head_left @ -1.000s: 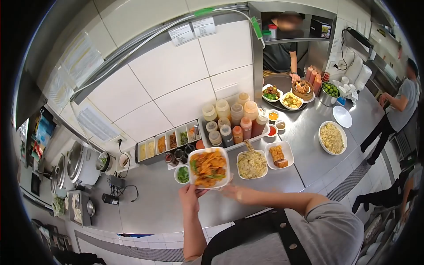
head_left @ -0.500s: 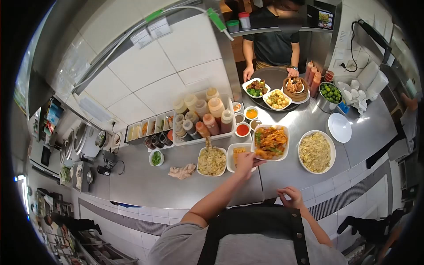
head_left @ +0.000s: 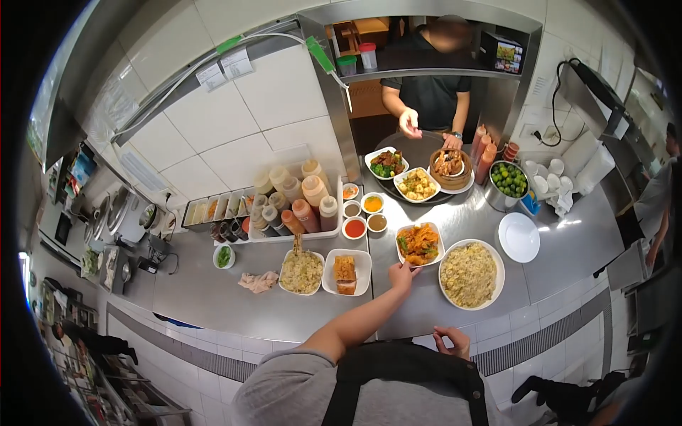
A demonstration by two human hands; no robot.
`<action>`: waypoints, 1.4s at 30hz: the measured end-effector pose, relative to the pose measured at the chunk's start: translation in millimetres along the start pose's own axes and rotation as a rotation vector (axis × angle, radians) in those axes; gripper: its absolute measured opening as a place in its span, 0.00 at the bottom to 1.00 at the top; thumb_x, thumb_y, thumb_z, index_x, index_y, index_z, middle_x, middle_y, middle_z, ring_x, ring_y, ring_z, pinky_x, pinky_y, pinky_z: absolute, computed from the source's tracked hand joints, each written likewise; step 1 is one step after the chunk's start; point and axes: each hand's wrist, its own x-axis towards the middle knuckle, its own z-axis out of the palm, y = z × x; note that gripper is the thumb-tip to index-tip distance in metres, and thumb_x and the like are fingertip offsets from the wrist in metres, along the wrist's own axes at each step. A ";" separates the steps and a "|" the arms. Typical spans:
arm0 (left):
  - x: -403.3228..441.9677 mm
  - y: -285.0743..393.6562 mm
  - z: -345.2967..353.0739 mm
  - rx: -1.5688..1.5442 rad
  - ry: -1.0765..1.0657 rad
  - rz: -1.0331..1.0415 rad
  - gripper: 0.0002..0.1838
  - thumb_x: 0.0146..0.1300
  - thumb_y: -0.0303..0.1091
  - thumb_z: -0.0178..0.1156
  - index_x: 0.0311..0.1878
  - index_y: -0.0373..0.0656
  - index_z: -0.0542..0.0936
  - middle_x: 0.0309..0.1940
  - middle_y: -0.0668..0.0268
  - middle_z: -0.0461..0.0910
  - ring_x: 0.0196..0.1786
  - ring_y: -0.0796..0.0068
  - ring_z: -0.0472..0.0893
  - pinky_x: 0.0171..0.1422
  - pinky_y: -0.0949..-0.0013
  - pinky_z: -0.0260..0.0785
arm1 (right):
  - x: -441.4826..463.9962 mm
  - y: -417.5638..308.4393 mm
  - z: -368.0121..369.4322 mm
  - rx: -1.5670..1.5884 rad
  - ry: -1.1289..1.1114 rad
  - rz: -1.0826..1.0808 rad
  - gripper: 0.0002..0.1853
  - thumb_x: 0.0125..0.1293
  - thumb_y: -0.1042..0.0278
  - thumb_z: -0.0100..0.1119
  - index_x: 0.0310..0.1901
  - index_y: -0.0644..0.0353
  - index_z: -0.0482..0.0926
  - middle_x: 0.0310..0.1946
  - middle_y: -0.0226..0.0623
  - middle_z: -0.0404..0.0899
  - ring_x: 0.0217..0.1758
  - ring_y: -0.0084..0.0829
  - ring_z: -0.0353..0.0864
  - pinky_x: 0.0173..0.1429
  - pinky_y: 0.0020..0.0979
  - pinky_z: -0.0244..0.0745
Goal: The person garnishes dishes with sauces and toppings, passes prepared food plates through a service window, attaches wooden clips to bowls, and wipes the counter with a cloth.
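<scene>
My left hand (head_left: 402, 275) grips the near rim of a square white bowl of orange-red stir-fried food (head_left: 418, 244), low over or on the steel counter. My right hand (head_left: 453, 342) is near my waist, off the counter's front edge, with loosely bent fingers apart and nothing in it. Just right of the held bowl is a large round bowl of fried rice (head_left: 472, 275). To its left are a square bowl of sliced golden food (head_left: 347, 272) and a bowl of fried rice with a bone sticking up (head_left: 301, 271).
A person (head_left: 430, 92) stands behind the pass window, by a dark round tray (head_left: 419, 148) with several dishes. Sauce cups (head_left: 354, 227), a bin of squeeze bottles (head_left: 305, 233), a pot of green limes (head_left: 507, 183), an empty white plate (head_left: 518, 237) and a crumpled cloth (head_left: 258, 282) are around.
The stir-fry bowl has moved right along the counter and lower, held by my left hand. My right hand has left it and drawn back. The person opposite has raised one hand over the tray.
</scene>
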 end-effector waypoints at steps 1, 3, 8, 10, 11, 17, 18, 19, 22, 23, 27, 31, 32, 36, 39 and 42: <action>4.1 -1.5 2.1 0.010 -0.001 -0.005 0.09 0.61 0.21 0.49 0.29 0.22 0.71 0.34 0.51 0.75 0.36 0.60 0.82 0.41 0.66 0.84 | 3.4 -2.5 -1.7 0.005 -0.004 0.009 0.12 0.52 0.80 0.65 0.40 0.59 0.82 0.27 0.37 0.82 0.29 0.34 0.82 0.35 0.30 0.75; 13.0 -4.3 3.2 0.030 0.004 -0.016 0.09 0.62 0.21 0.49 0.28 0.23 0.71 0.35 0.51 0.75 0.36 0.60 0.82 0.41 0.66 0.84 | 7.7 -0.8 -4.0 0.001 -0.041 0.018 0.12 0.53 0.79 0.65 0.40 0.58 0.82 0.27 0.37 0.82 0.30 0.35 0.82 0.36 0.30 0.75; 29.9 -5.4 15.3 -0.018 -0.122 -0.045 0.07 0.63 0.22 0.49 0.36 0.24 0.72 0.42 0.53 0.76 0.41 0.62 0.81 0.44 0.65 0.82 | 16.5 -3.6 -3.6 -0.018 -0.081 0.027 0.11 0.53 0.79 0.64 0.40 0.58 0.82 0.28 0.38 0.82 0.31 0.36 0.83 0.38 0.31 0.76; 34.6 -7.2 11.5 -0.017 -0.246 -0.118 0.10 0.62 0.23 0.50 0.44 0.26 0.71 0.45 0.52 0.75 0.45 0.62 0.80 0.48 0.63 0.79 | 19.0 -3.0 -0.6 -0.017 -0.074 0.031 0.12 0.54 0.79 0.64 0.41 0.58 0.82 0.29 0.38 0.82 0.32 0.35 0.83 0.38 0.31 0.76; 36.5 -6.8 7.3 -0.011 -0.333 -0.171 0.13 0.61 0.23 0.50 0.49 0.28 0.70 0.47 0.52 0.75 0.47 0.61 0.80 0.51 0.62 0.77 | 20.7 -3.1 1.8 -0.008 -0.065 0.032 0.12 0.54 0.79 0.64 0.41 0.58 0.82 0.30 0.38 0.83 0.32 0.35 0.83 0.38 0.31 0.76; -22.9 72.2 -32.5 0.258 -0.575 -0.335 0.30 0.58 0.22 0.47 0.67 0.38 0.62 0.59 0.52 0.72 0.58 0.59 0.76 0.62 0.62 0.69 | 10.8 7.7 20.6 0.081 -0.058 0.108 0.14 0.55 0.79 0.64 0.45 0.60 0.80 0.26 0.38 0.81 0.29 0.29 0.82 0.36 0.28 0.75; -39.1 101.7 -50.6 0.270 -0.727 -0.252 0.30 0.59 0.23 0.47 0.68 0.38 0.61 0.58 0.52 0.73 0.57 0.59 0.77 0.60 0.63 0.71 | 3.3 18.3 22.4 0.090 -0.053 0.121 0.16 0.55 0.79 0.64 0.46 0.58 0.80 0.26 0.37 0.81 0.28 0.29 0.82 0.35 0.28 0.76; -52.8 134.8 -68.1 0.325 -0.700 -0.145 0.28 0.60 0.24 0.47 0.67 0.38 0.62 0.56 0.53 0.74 0.54 0.59 0.79 0.57 0.63 0.73 | -11.1 36.5 22.7 0.090 -0.064 0.204 0.14 0.55 0.78 0.64 0.45 0.59 0.79 0.24 0.36 0.80 0.27 0.27 0.81 0.34 0.27 0.75; -52.6 194.0 -163.3 0.101 -0.431 0.303 0.18 0.66 0.36 0.53 0.56 0.39 0.71 0.43 0.57 0.80 0.43 0.61 0.83 0.42 0.65 0.79 | -56.2 81.0 14.0 0.095 -0.065 0.435 0.09 0.57 0.76 0.63 0.41 0.60 0.78 0.20 0.33 0.76 0.23 0.21 0.76 0.30 0.24 0.71; -54.9 217.5 -190.0 0.214 -0.094 0.377 0.16 0.67 0.38 0.52 0.53 0.39 0.72 0.41 0.58 0.80 0.38 0.64 0.83 0.35 0.68 0.78 | -64.8 84.4 9.8 0.101 -0.038 0.497 0.06 0.59 0.75 0.62 0.39 0.60 0.77 0.18 0.31 0.74 0.22 0.19 0.74 0.28 0.23 0.69; 10.3 225.7 -383.5 0.449 0.672 0.617 0.11 0.56 0.29 0.61 0.42 0.38 0.74 0.33 0.60 0.78 0.30 0.72 0.80 0.25 0.72 0.73 | -83.9 89.0 -2.6 0.229 0.157 0.824 0.08 0.67 0.67 0.55 0.31 0.58 0.72 0.15 0.26 0.67 0.17 0.17 0.66 0.22 0.22 0.62; 56.4 210.6 -457.0 1.081 0.594 0.561 0.13 0.52 0.35 0.67 0.36 0.36 0.80 0.26 0.62 0.78 0.28 0.71 0.79 0.31 0.69 0.72 | -104.2 140.9 -14.7 0.472 0.640 0.970 0.12 0.72 0.59 0.48 0.31 0.54 0.70 0.17 0.21 0.63 0.17 0.14 0.61 0.20 0.17 0.58; 60.1 207.1 -460.3 1.135 0.573 0.551 0.14 0.52 0.36 0.68 0.35 0.36 0.80 0.25 0.62 0.79 0.27 0.72 0.78 0.31 0.69 0.72 | -105.4 146.5 -21.5 0.494 0.747 1.020 0.14 0.72 0.54 0.47 0.32 0.52 0.70 0.18 0.20 0.63 0.18 0.13 0.61 0.19 0.16 0.57; 62.5 205.3 -444.9 1.333 0.614 0.661 0.11 0.50 0.33 0.70 0.29 0.35 0.82 0.21 0.60 0.80 0.26 0.72 0.78 0.31 0.69 0.71 | -84.2 148.5 -52.0 0.603 1.024 1.061 0.20 0.69 0.45 0.49 0.35 0.57 0.69 0.17 0.26 0.64 0.15 0.17 0.60 0.19 0.21 0.58; 44.4 208.8 -435.7 1.158 0.723 0.538 0.07 0.49 0.28 0.69 0.28 0.33 0.83 0.18 0.58 0.80 0.23 0.70 0.78 0.29 0.68 0.71 | -61.6 137.0 -61.1 0.556 0.931 0.996 0.19 0.70 0.48 0.48 0.36 0.59 0.70 0.17 0.29 0.66 0.14 0.18 0.61 0.18 0.21 0.60; 36.0 210.4 -466.8 1.318 0.932 0.530 0.06 0.48 0.25 0.68 0.30 0.33 0.83 0.18 0.58 0.80 0.24 0.68 0.79 0.30 0.68 0.72 | -43.5 123.4 -60.2 0.499 0.643 0.989 0.21 0.71 0.47 0.45 0.38 0.61 0.72 0.18 0.32 0.71 0.12 0.18 0.63 0.17 0.20 0.62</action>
